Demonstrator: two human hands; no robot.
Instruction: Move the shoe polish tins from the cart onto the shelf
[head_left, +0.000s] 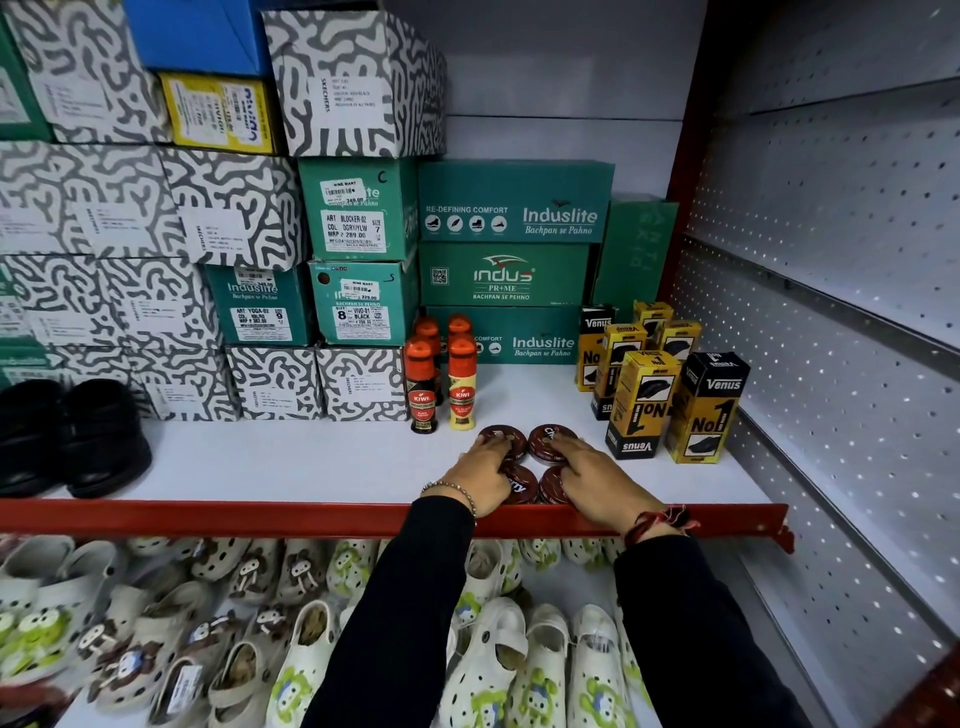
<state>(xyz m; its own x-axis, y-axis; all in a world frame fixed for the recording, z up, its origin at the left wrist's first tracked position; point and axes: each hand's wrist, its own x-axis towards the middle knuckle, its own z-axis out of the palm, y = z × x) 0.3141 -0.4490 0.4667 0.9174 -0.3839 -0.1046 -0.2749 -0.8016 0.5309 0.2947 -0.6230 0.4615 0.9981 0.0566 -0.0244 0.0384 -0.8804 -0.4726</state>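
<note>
Several round dark-brown shoe polish tins lie flat on the white shelf (291, 457), packed two by two near its red front edge. The back-left tin (503, 437) and back-right tin (546, 440) show most of their lids. The front-left tin (520, 486) and front-right tin (551, 486) are partly covered. My left hand (480, 475) rests on the left pair, fingers spread flat. My right hand (597, 478) lies on the right pair the same way. Neither hand grips a tin. The cart is out of view.
Kiwi polish bottles (441, 382) stand just behind the tins. Yellow-black Venus boxes (660, 389) stand to the right. Green and patterned shoe boxes (358, 249) fill the back. Black shoes (72, 436) sit at the left. Children's clogs (493, 649) fill the lower shelf.
</note>
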